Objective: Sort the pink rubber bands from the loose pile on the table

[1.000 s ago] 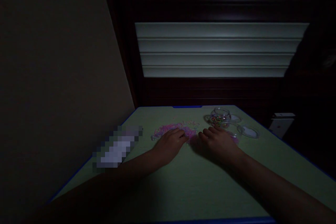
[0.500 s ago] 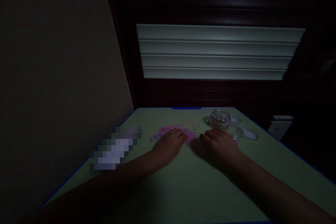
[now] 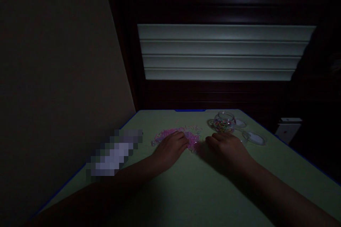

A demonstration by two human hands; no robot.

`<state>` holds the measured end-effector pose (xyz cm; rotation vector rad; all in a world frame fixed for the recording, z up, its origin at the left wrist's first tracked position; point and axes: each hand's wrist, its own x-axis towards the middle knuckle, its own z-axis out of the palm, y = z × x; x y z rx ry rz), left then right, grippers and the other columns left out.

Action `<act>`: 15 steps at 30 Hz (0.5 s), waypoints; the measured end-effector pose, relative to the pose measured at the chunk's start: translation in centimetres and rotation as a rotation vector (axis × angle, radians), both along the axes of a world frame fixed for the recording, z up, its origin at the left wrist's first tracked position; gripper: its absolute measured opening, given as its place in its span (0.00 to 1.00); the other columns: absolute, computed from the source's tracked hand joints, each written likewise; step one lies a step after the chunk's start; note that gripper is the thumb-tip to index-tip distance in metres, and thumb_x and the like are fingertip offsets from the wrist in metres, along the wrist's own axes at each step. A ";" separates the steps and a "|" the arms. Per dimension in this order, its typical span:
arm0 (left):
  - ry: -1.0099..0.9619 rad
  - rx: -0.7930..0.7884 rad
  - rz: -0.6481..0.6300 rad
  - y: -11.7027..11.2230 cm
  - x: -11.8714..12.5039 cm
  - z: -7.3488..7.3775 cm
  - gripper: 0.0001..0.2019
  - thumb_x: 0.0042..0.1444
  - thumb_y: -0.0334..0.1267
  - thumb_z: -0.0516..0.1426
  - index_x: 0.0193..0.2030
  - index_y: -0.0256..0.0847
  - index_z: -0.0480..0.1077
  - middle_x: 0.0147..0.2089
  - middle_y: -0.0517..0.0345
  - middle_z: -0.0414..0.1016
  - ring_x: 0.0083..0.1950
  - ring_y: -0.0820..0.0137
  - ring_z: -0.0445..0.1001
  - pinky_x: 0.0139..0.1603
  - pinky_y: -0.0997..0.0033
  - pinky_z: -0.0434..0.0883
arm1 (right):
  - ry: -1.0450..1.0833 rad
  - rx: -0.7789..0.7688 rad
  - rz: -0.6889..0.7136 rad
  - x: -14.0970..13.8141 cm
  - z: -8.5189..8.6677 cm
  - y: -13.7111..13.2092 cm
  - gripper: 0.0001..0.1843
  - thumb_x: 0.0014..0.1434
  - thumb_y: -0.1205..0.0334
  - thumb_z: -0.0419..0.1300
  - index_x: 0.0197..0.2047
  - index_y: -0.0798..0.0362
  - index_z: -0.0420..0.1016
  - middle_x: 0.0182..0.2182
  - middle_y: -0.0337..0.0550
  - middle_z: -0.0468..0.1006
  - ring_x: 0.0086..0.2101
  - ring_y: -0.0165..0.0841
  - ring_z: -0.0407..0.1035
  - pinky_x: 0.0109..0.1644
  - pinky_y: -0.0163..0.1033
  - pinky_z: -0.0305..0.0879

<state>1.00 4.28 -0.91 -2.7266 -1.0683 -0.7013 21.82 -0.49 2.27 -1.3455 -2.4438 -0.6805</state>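
Observation:
The scene is dim. My left hand [image 3: 170,148] lies palm down on the green table [image 3: 191,191], its fingers stretched flat over the near edge of a pile of small pink bands [image 3: 188,135]. My right hand [image 3: 227,150] also rests palm down just right of that pile, fingers flat and slightly apart, nothing visibly held. A small round clear jar [image 3: 224,121] with multicoloured bits inside stands just beyond my right hand.
Two clear round lids [image 3: 255,137] lie right of the jar. A blurred oblong object [image 3: 114,152] lies at the table's left edge beside the wall. A ribbed pale panel [image 3: 221,52] stands behind the table. A small white box [image 3: 289,127] sits off the table's right side.
Both hands have stayed on the table by the pink pile; the right hand has shifted slightly toward me and to the right. The view has moved a little.

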 end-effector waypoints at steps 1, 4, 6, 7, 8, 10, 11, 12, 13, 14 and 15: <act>-0.008 -0.001 0.002 0.0 0.0 0.0 0.06 0.58 0.34 0.49 0.36 0.39 0.67 0.36 0.58 0.65 0.41 0.70 0.63 0.42 0.69 0.62 | 0.007 -0.001 0.000 0.1 0.0 0.0 0.08 0.57 0.67 0.49 0.29 0.54 0.66 0.25 0.41 0.70 0.26 0.29 0.61 0.31 0.36 0.49; -0.029 -0.018 -0.007 0.0 0.0 0.0 0.06 0.58 0.34 0.50 0.39 0.40 0.67 0.37 0.57 0.65 0.42 0.69 0.63 0.43 0.69 0.62 | 0.019 -0.012 0.009 0.1 0.1 -0.1 0.09 0.57 0.66 0.48 0.29 0.54 0.67 0.25 0.40 0.70 0.26 0.29 0.62 0.32 0.35 0.49; -0.039 -0.032 -0.013 0.0 0.0 0.0 0.06 0.58 0.34 0.50 0.40 0.40 0.67 0.38 0.57 0.65 0.42 0.69 0.63 0.43 0.69 0.63 | 0.023 -0.020 0.014 0.1 0.0 -0.1 0.09 0.57 0.66 0.48 0.28 0.54 0.67 0.24 0.40 0.70 0.26 0.29 0.61 0.32 0.35 0.49; -0.039 -0.037 -0.014 0.1 0.0 0.0 0.06 0.58 0.34 0.50 0.40 0.40 0.67 0.38 0.57 0.65 0.42 0.69 0.63 0.43 0.69 0.63 | 0.026 -0.024 0.015 0.1 0.0 -0.1 0.10 0.57 0.66 0.48 0.28 0.54 0.67 0.24 0.40 0.70 0.26 0.29 0.61 0.31 0.35 0.49; -0.039 -0.039 -0.013 0.1 0.0 0.0 0.06 0.57 0.34 0.50 0.40 0.40 0.67 0.37 0.57 0.65 0.41 0.69 0.63 0.43 0.69 0.63 | 0.030 -0.027 0.016 0.1 0.0 -0.1 0.10 0.57 0.67 0.48 0.28 0.54 0.67 0.24 0.40 0.70 0.26 0.29 0.62 0.31 0.35 0.49; -0.039 -0.040 -0.009 0.1 0.0 0.0 0.06 0.57 0.34 0.51 0.38 0.39 0.67 0.37 0.57 0.65 0.41 0.69 0.63 0.42 0.69 0.63 | 0.040 -0.035 0.016 0.0 0.0 -0.1 0.10 0.57 0.67 0.48 0.28 0.54 0.67 0.24 0.40 0.70 0.27 0.29 0.62 0.31 0.35 0.50; -0.038 -0.040 -0.009 0.1 0.0 0.0 0.06 0.57 0.34 0.50 0.38 0.39 0.67 0.36 0.57 0.65 0.41 0.70 0.64 0.42 0.69 0.63 | 0.045 -0.039 0.017 0.0 0.0 -0.2 0.09 0.57 0.66 0.48 0.28 0.54 0.67 0.24 0.40 0.70 0.26 0.29 0.62 0.31 0.35 0.50; -0.039 -0.040 -0.009 0.1 0.0 0.0 0.06 0.57 0.34 0.50 0.36 0.39 0.67 0.36 0.57 0.65 0.41 0.70 0.64 0.42 0.69 0.63 | 0.050 -0.043 0.018 -0.1 0.0 -0.2 0.09 0.57 0.66 0.48 0.28 0.54 0.67 0.24 0.40 0.70 0.26 0.29 0.62 0.31 0.35 0.50; -0.040 -0.039 -0.008 0.1 0.0 0.0 0.06 0.57 0.34 0.50 0.36 0.39 0.67 0.36 0.57 0.65 0.41 0.70 0.64 0.42 0.69 0.63 | 0.054 -0.046 0.018 -0.1 0.0 -0.2 0.09 0.57 0.66 0.48 0.28 0.54 0.67 0.24 0.40 0.70 0.26 0.29 0.62 0.31 0.35 0.50; -0.042 -0.038 -0.008 0.1 0.1 0.0 0.06 0.57 0.34 0.50 0.35 0.38 0.67 0.36 0.57 0.65 0.40 0.70 0.64 0.42 0.69 0.63 | 0.056 -0.048 0.018 -0.1 0.0 -0.3 0.10 0.57 0.66 0.48 0.28 0.54 0.67 0.24 0.40 0.70 0.26 0.29 0.62 0.31 0.35 0.50; -0.044 -0.037 -0.009 0.0 0.1 0.1 0.06 0.57 0.33 0.50 0.35 0.38 0.67 0.36 0.57 0.65 0.40 0.70 0.64 0.42 0.69 0.63 | 0.058 -0.050 0.017 -0.2 0.0 -0.3 0.10 0.57 0.66 0.48 0.28 0.54 0.67 0.24 0.40 0.70 0.26 0.29 0.62 0.31 0.35 0.50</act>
